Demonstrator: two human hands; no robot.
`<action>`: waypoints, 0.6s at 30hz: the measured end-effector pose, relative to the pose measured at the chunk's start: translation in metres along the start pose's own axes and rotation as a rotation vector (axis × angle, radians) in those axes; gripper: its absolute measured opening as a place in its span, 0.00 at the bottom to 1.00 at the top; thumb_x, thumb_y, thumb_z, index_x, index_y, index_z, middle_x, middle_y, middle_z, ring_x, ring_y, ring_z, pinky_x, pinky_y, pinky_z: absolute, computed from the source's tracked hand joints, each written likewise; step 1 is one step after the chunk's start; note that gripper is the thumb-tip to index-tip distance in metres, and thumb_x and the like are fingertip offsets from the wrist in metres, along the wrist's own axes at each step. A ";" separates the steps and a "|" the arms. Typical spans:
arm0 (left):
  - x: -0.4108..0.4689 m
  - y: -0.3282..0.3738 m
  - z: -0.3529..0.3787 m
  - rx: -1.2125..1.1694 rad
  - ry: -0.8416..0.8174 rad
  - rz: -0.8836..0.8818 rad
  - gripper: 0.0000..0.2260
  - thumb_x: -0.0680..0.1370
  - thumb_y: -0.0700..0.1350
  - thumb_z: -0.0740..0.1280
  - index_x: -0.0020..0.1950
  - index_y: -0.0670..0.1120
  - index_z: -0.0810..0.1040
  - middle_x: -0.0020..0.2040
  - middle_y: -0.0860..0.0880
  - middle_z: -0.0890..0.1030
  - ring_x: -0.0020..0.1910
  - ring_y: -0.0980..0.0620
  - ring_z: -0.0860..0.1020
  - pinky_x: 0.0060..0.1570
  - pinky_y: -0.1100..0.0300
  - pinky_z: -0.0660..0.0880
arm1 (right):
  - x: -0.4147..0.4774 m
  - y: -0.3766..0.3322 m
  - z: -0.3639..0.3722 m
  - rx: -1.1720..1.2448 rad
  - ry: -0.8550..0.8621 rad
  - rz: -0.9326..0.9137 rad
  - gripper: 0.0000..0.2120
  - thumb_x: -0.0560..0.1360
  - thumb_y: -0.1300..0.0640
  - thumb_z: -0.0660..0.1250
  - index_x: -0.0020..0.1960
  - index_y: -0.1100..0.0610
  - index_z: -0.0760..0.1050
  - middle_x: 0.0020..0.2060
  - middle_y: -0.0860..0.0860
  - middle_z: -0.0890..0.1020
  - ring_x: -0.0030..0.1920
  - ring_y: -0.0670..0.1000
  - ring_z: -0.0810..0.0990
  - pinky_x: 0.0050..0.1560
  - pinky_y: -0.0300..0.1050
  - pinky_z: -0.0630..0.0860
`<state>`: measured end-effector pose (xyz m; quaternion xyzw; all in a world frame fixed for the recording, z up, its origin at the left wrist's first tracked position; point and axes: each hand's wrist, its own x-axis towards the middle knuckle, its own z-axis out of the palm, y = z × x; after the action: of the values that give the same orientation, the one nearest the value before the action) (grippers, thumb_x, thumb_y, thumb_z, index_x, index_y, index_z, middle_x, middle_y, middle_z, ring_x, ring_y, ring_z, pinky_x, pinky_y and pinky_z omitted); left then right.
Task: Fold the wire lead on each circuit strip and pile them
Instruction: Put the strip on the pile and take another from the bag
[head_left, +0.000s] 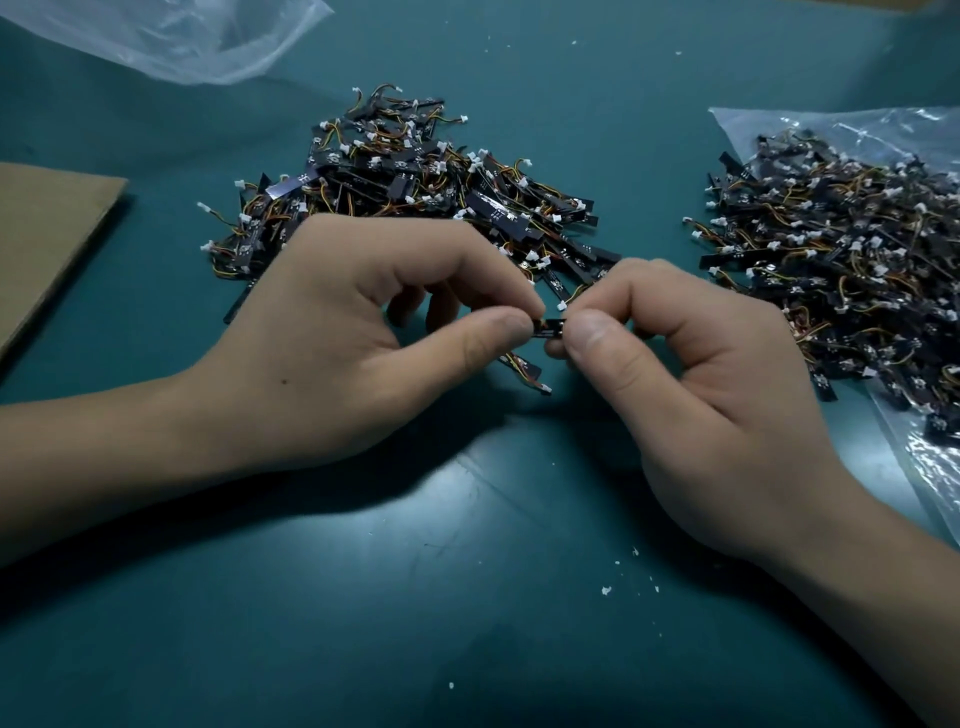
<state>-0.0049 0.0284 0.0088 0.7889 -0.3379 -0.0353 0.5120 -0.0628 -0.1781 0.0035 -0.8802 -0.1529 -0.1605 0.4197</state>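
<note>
A small black circuit strip (550, 327) with a thin coloured wire lead and white plug (562, 305) is held just above the green mat. My left hand (363, 338) pinches its left end between thumb and forefinger. My right hand (691, 374) pinches its right end the same way. Most of the strip is hidden by my fingertips. Behind my hands lies a big pile of strips (415, 182). A second heap of strips (841, 265) lies on a clear bag at the right. One loose strip (524, 371) lies under my hands.
A clear plastic bag (171, 36) lies at the back left, another clear bag (935, 457) under the right heap. A brown cardboard sheet (47, 234) sits at the left edge. White crumbs (605, 590) dot the green mat (415, 597).
</note>
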 end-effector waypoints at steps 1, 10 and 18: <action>0.000 -0.001 0.000 -0.022 0.011 0.004 0.12 0.76 0.58 0.65 0.52 0.52 0.81 0.44 0.60 0.82 0.44 0.64 0.79 0.47 0.71 0.71 | 0.000 0.001 0.000 0.008 -0.003 -0.011 0.09 0.81 0.57 0.65 0.43 0.54 0.80 0.40 0.42 0.82 0.46 0.50 0.81 0.50 0.48 0.73; -0.001 -0.002 0.001 -0.091 0.007 -0.011 0.12 0.79 0.51 0.67 0.50 0.42 0.81 0.41 0.56 0.81 0.41 0.64 0.78 0.44 0.70 0.72 | -0.001 0.000 0.001 -0.044 0.027 -0.052 0.08 0.82 0.57 0.65 0.45 0.55 0.80 0.41 0.43 0.81 0.47 0.49 0.80 0.51 0.52 0.74; 0.002 -0.004 -0.002 0.160 0.001 0.141 0.03 0.78 0.49 0.71 0.47 0.51 0.81 0.38 0.53 0.81 0.37 0.51 0.79 0.38 0.57 0.75 | 0.000 0.000 0.001 -0.074 0.046 -0.082 0.08 0.82 0.57 0.66 0.46 0.54 0.81 0.42 0.42 0.80 0.46 0.45 0.79 0.49 0.46 0.73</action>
<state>-0.0007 0.0298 0.0072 0.8016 -0.3942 0.0283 0.4486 -0.0628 -0.1775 0.0033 -0.8843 -0.1730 -0.2031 0.3832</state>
